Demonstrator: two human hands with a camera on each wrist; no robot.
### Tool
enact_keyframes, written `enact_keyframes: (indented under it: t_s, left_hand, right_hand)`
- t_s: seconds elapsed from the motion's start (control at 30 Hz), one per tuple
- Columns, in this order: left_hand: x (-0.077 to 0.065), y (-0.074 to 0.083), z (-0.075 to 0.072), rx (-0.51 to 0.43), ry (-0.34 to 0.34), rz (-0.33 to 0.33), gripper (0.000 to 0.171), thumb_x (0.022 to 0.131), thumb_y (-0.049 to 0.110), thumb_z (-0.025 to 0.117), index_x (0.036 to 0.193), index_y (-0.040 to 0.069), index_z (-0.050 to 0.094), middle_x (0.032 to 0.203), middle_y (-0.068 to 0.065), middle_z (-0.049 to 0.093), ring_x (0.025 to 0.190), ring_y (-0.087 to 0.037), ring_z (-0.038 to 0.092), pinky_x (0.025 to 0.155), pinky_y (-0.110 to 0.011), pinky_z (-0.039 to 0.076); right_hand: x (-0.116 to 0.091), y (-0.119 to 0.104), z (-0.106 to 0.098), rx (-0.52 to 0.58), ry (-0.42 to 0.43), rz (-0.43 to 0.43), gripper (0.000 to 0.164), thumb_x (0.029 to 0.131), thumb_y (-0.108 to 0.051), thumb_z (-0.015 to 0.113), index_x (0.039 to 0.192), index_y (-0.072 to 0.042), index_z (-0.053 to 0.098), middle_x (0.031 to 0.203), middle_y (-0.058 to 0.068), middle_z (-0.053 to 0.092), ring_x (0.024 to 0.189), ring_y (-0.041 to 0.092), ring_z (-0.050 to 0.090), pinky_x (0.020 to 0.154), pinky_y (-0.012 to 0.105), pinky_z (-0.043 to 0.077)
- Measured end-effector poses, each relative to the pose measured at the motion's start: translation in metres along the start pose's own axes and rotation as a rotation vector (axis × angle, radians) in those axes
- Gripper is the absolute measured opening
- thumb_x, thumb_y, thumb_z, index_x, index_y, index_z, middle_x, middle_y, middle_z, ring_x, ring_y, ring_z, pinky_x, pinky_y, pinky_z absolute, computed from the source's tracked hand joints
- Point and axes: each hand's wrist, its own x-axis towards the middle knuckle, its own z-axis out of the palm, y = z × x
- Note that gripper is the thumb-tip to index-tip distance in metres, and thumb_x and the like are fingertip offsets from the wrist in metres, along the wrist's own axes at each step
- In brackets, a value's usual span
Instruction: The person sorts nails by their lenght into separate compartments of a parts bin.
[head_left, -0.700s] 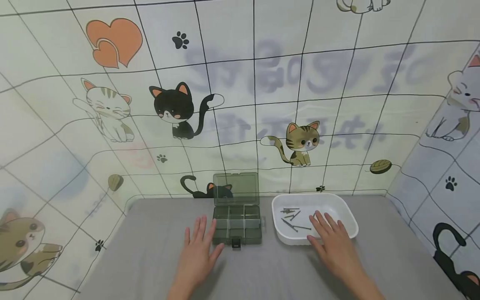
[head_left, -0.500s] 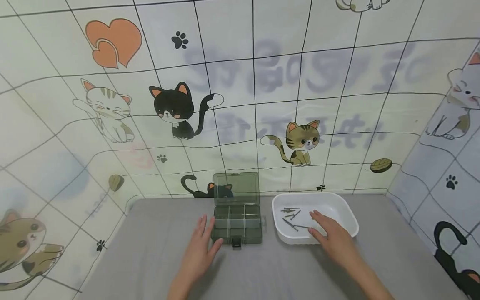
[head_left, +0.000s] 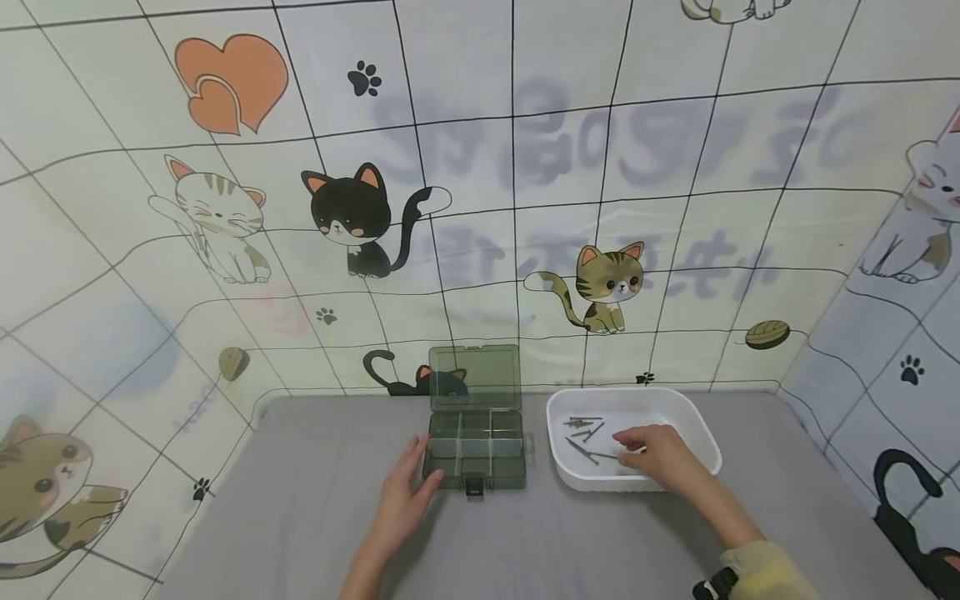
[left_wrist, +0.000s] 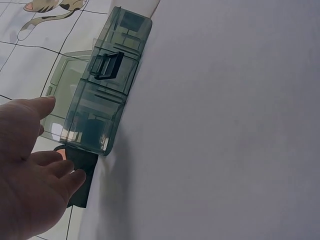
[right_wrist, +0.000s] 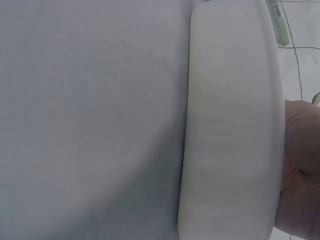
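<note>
In the head view a green see-through plastic box (head_left: 475, 472) with several compartments stands on the table, its lid (head_left: 475, 379) raised at the back. My left hand (head_left: 401, 500) is at the box's left front corner, fingers and thumb loosely spread. In the left wrist view the left hand (left_wrist: 30, 170) grips nothing; the box (left_wrist: 107, 85) lies just beyond its fingertips. A white tray (head_left: 705, 450) holds several thin metal nails or screws (head_left: 582, 451), too small to tell which. My right hand (head_left: 663, 458) reaches over the tray's front rim, fingers bent, thumb apart from them.
Grey cloth (head_left: 540, 550) covers the table. A white cloth wall (head_left: 480, 208) with printed cats and grid lines rises behind and at both sides. In the right wrist view the tray's outer wall (right_wrist: 235, 125) hides the right fingers (right_wrist: 305, 160) partly.
My right hand has moved left and deeper over the tray, its spread fingers now bent. My left hand has shifted slightly right, nearer the box's corner. Box and tray stay put.
</note>
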Motion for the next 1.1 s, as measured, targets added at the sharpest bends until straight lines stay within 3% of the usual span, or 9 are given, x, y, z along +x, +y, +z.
enact_keyframes:
  t_s: [0.2,0.4,0.6,1.1]
  left_hand:
    - [0.002,-0.003,0.001,-0.066,-0.006,-0.031,0.056,0.099,0.008,0.068,0.15,-0.004,0.047,0.154,-0.033,0.038,0.142,-0.048,0.039,0.107,-0.056,0.044]
    - [0.002,-0.004,0.004,-0.068,-0.001,-0.004,0.054,0.099,0.006,0.068,0.147,-0.007,0.049,0.152,-0.035,0.04,0.139,-0.05,0.042,0.104,-0.054,0.046]
    - [0.002,-0.006,0.006,-0.04,0.018,0.005,0.051,0.099,0.007,0.067,0.146,-0.007,0.05,0.15,-0.035,0.043,0.137,-0.05,0.044,0.105,-0.056,0.045]
    - [0.003,-0.011,0.01,-0.116,-0.012,-0.095,0.052,0.102,0.009,0.064,0.15,-0.003,0.048,0.153,-0.027,0.044,0.14,-0.043,0.044,0.109,-0.049,0.043]
  right_hand:
    - [0.015,0.007,0.0,0.009,-0.083,0.063,0.028,0.083,-0.007,0.082,0.109,0.003,0.077,0.097,0.008,0.075,0.088,0.023,0.068,0.078,0.041,0.057]
    - [0.025,0.016,0.003,0.018,-0.113,0.149,0.023,0.082,-0.006,0.083,0.104,0.001,0.079,0.092,0.004,0.075,0.084,0.016,0.066,0.077,0.038,0.056]
    - [0.028,0.021,0.005,0.038,-0.119,0.141,0.019,0.079,-0.004,0.084,0.097,-0.001,0.08,0.089,0.003,0.076,0.082,0.016,0.066,0.075,0.036,0.055]
    - [0.035,0.032,0.011,0.074,-0.136,0.115,0.016,0.08,-0.009,0.087,0.095,-0.007,0.082,0.092,0.003,0.077,0.092,0.023,0.067,0.084,0.043,0.054]
